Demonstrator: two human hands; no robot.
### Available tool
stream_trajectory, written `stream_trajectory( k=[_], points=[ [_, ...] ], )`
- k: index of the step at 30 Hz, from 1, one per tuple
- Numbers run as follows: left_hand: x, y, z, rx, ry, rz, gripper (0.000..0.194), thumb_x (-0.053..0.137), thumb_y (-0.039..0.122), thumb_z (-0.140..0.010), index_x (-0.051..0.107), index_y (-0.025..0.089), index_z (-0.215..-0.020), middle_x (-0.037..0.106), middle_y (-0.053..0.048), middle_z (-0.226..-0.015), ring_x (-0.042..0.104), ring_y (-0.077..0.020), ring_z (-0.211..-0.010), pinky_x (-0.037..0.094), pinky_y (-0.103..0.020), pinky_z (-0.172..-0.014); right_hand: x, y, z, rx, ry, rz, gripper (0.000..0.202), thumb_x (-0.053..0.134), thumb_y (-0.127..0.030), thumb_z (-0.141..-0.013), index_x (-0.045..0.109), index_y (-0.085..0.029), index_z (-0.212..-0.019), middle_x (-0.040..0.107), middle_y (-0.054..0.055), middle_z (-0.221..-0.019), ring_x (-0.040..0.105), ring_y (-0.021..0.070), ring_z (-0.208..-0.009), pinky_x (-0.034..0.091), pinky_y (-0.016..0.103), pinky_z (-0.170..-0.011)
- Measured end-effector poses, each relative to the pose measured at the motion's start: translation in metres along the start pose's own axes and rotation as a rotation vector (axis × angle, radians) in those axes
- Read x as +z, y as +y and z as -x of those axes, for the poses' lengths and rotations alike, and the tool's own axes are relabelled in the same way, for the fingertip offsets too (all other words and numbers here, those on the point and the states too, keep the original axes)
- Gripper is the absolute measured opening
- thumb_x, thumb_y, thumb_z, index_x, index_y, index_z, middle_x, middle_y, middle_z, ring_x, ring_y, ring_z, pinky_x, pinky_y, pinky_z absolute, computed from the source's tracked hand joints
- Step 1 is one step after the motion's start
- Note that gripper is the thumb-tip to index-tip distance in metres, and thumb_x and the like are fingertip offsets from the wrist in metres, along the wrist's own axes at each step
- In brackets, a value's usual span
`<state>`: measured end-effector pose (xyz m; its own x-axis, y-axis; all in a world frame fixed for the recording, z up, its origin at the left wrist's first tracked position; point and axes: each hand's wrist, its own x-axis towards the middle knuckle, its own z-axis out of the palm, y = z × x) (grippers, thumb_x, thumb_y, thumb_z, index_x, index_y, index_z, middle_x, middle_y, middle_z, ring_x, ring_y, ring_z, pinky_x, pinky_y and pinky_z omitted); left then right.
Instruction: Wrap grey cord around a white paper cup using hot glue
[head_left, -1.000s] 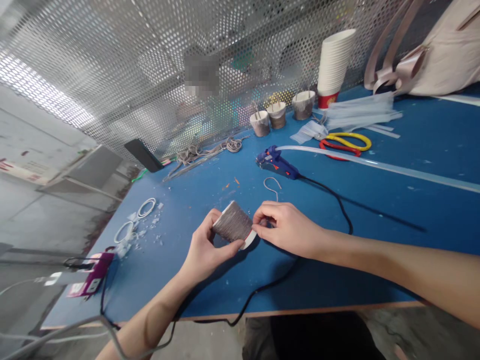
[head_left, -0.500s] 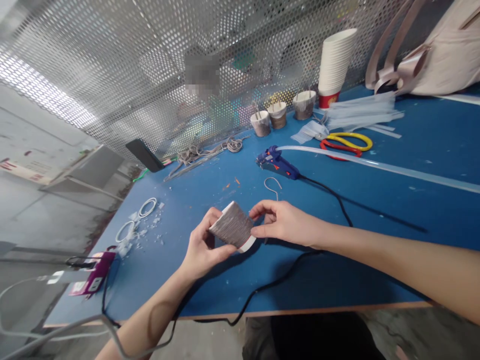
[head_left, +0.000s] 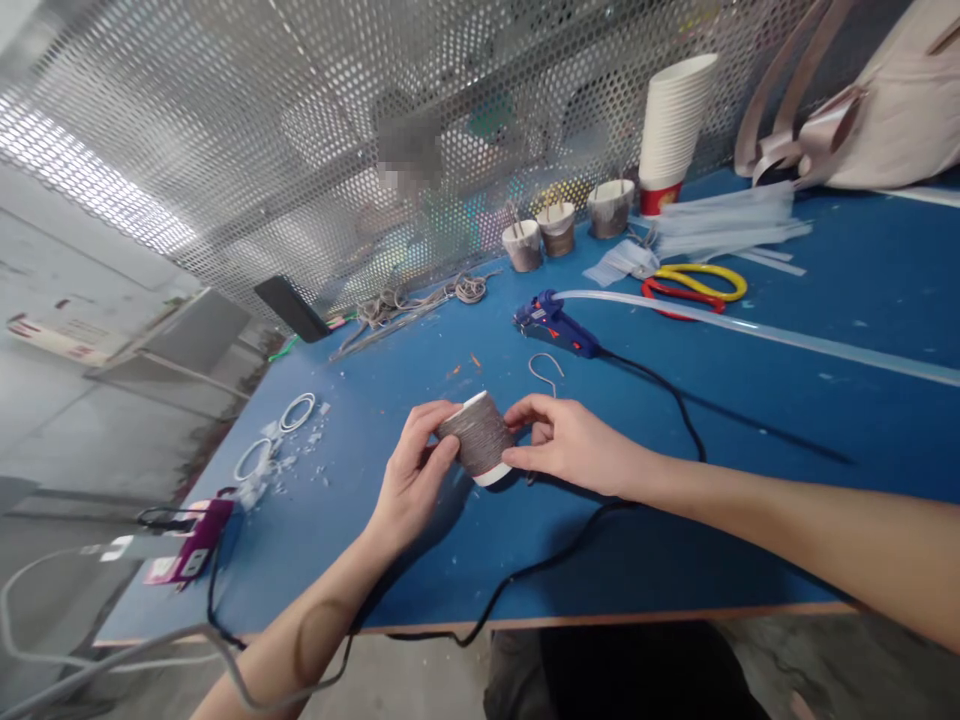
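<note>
A paper cup (head_left: 493, 476) wound with grey-brown cord (head_left: 478, 436) is held tilted over the table, its white rim and bottom band showing. My left hand (head_left: 413, 470) grips it from the left, thumb across the wound side and fingers at the open end. On the cup's right side, my right hand (head_left: 561, 440) is closed in a pinch at the cord, its fingertips against the winding. A loose cord end (head_left: 546, 368) curls on the table beyond my right hand, and a bit more of it shows below the palm. The strand between the fingers is mostly hidden.
Behind lie a blue glue gun (head_left: 555, 322) with a long glue stick, scissors (head_left: 697, 285), clear strips (head_left: 727, 230), stacked paper cups (head_left: 679, 120), wrapped cups (head_left: 522, 247) and tangled cord (head_left: 390, 308). Leftward are white rings (head_left: 297, 412) and a purple power strip (head_left: 196, 540). A black cable (head_left: 517, 577) crosses in front.
The cup has turned more upright and shifted slightly right. My left thumb has moved from its lower edge up onto the wound side. My right hand stays at the cup's right side.
</note>
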<state>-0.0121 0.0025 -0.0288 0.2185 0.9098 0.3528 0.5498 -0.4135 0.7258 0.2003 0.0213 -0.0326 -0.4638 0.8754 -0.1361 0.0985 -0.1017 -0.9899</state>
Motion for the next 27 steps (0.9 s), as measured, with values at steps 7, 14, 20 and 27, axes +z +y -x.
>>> stream_trajectory(
  k=[7,14,20,27],
  points=[
    [0.004,0.01,0.005,-0.016,-0.053,-0.006,0.032,0.048,0.021,-0.09,0.054,0.029,-0.119,0.059,-0.004,-0.112,0.058,-0.0164,-0.1,0.049,-0.027,-0.078,0.004,-0.004,0.003,-0.017,0.081,0.131,0.024,0.072,-0.017,-0.074,0.057,-0.015,-0.092,0.046,-0.009,-0.056,0.043,0.0079,-0.051,0.032,0.022,-0.049],
    [0.01,0.007,0.01,0.104,0.02,0.066,0.047,0.064,0.013,-0.071,0.049,0.027,-0.114,0.051,-0.005,-0.11,0.053,-0.0194,-0.104,0.049,-0.031,-0.082,0.005,0.0,0.005,-0.093,0.056,0.121,0.019,0.067,-0.018,-0.077,0.058,-0.017,-0.094,0.042,-0.01,-0.054,0.042,0.009,-0.051,0.032,0.023,-0.049],
    [0.011,0.003,0.01,0.16,0.03,0.042,0.05,0.068,0.014,-0.069,0.048,0.028,-0.113,0.05,-0.004,-0.108,0.052,-0.0181,-0.101,0.047,-0.028,-0.079,0.005,0.005,0.006,-0.127,0.059,0.153,0.015,0.062,-0.017,-0.079,0.059,-0.018,-0.094,0.041,-0.009,-0.054,0.043,0.0092,-0.051,0.032,0.023,-0.05],
    [0.01,0.003,0.012,0.209,0.091,-0.064,0.052,0.068,0.016,-0.07,0.049,0.027,-0.117,0.052,-0.003,-0.102,0.054,-0.0156,-0.09,0.047,-0.026,-0.075,0.002,0.011,0.009,-0.479,0.106,0.372,0.01,0.062,-0.012,-0.076,0.057,-0.018,-0.083,0.054,0.001,-0.087,0.049,0.0104,-0.066,0.041,0.026,-0.064]
  ],
)
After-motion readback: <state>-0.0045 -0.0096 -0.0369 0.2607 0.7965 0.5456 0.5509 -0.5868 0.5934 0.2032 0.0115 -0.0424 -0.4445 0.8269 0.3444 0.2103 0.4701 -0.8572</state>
